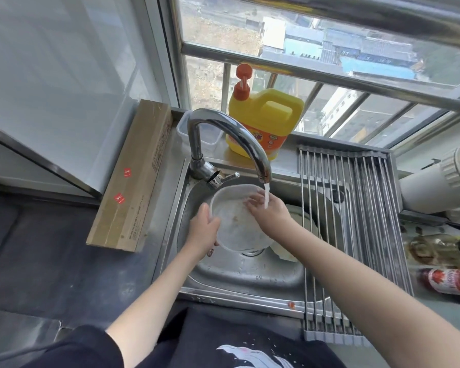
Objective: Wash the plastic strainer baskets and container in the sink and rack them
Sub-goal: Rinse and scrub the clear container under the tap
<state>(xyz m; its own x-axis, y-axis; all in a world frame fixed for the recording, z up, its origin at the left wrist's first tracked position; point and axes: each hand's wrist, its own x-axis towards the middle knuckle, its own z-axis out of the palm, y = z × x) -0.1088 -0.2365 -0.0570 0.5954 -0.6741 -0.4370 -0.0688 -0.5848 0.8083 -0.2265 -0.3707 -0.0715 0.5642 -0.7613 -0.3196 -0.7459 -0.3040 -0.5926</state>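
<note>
Left hand [203,229] curled on basket [237,221] rim, gripping, basket tilted over sink [250,274]. Right hand [268,211] inside basket, fingers loosely spread, flat on mesh under tap [229,139] stream. Jug [263,120] label unreadable. Rack [356,221] right of sink.

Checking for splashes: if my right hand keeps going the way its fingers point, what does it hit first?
Probably the far wall of the translucent round plastic basket; the right hand points up-left inside it, under the tap stream. Depth is unclear.
</note>
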